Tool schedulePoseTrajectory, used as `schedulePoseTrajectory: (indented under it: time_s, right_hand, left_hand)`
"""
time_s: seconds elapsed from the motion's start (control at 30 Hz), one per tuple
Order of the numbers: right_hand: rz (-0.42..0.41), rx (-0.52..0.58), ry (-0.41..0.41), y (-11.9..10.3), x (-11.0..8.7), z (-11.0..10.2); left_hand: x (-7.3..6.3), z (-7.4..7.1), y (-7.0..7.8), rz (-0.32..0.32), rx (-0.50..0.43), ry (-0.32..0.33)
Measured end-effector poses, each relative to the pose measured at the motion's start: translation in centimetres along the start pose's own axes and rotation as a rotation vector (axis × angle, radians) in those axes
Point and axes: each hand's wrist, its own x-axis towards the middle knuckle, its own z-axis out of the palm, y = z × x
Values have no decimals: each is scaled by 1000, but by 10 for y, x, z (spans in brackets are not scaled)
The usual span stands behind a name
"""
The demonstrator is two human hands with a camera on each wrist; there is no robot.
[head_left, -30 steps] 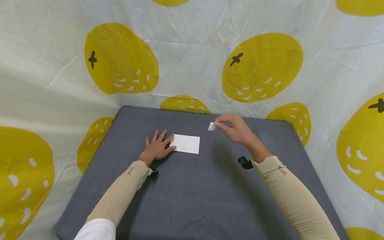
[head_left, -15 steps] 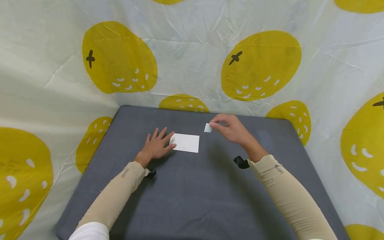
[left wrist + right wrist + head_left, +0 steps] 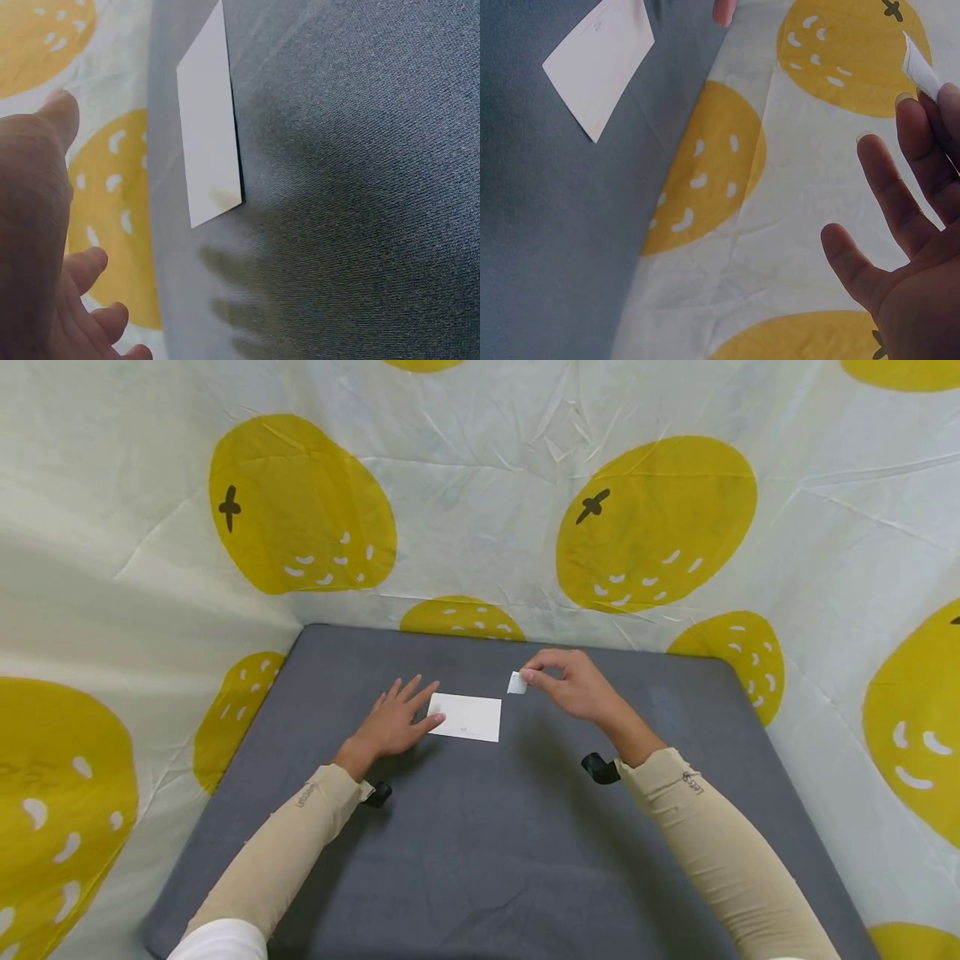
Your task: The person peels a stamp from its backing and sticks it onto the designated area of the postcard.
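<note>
A flat white rectangle of card or paper (image 3: pixel 476 718) with a small faint mark near its front edge lies on the grey padded surface. Over its left end my left hand (image 3: pixel 390 727) hovers with spread fingers; in the left wrist view the hand is raised and its finger shadows fall beside the card (image 3: pixel 210 127). To the right, my right hand (image 3: pixel 576 689) pinches a small white piece of paper (image 3: pixel 516 682) between thumb and forefinger, above the surface. In the right wrist view this small paper (image 3: pixel 921 67) looks slightly curled, and the other fingers extend loosely.
The grey padded surface (image 3: pixel 465 843) has rounded corners. Around its back and sides hangs a white cloth (image 3: pixel 480 527) printed with yellow fruit. Dark wrist devices sit under the left cuff (image 3: pixel 378 794) and beside the right cuff (image 3: pixel 600 768).
My left hand has lifted off the card, where its fingers rested before. My right hand has shifted slightly left, bringing the small paper closer to the card.
</note>
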Motion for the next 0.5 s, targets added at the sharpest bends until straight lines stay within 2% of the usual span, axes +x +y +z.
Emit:
schedulePoseTrajectory:
  time_s: [0.17,0.5]
  right_hand:
    - [-4,29,-12,-1,1,3]
    - [-27,19,-6,1,0,8]
  left_hand:
    - [-1,-4,2,9,-25,11]
    - [-4,-8,5,41,-128,37]
